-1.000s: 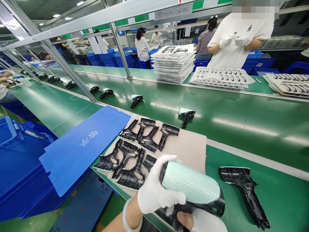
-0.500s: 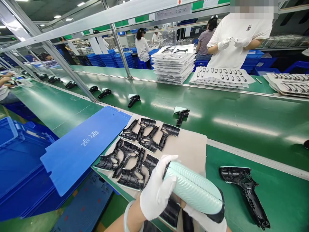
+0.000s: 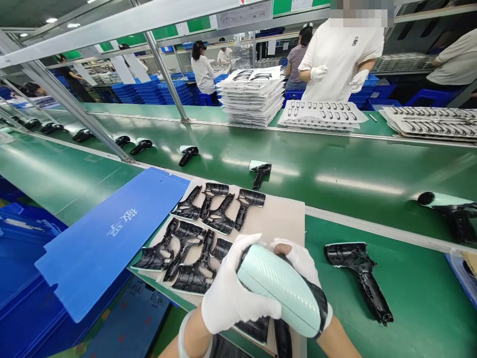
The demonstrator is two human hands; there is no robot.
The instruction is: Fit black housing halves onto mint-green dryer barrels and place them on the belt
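Between my two white-gloved hands is a hair dryer (image 3: 279, 286) with a ribbed mint-green barrel and black ends. My left hand (image 3: 231, 293) wraps round its left end, thumb along the near side. My right hand (image 3: 298, 258) grips it from the far right side, its fingers partly hidden behind the barrel. Below, several black hair dryer half shells (image 3: 192, 271) lie with their insides up on a beige sheet (image 3: 285, 223). Another half shell (image 3: 357, 278) rests on the green table to the right of my hands.
Hair dryers, one of them mint and black (image 3: 260, 171), stand spaced along the green conveyor (image 3: 316, 164). A blue plastic board (image 3: 112, 238) lies at the left. Across the line, a person in white gloves (image 3: 339, 59) stands behind sheets of small parts (image 3: 320, 114).
The hair dryer has turned in my hands, and my right hand has come up from beneath to its far side. The view has shifted right; another hair dryer shows on the conveyor's right.
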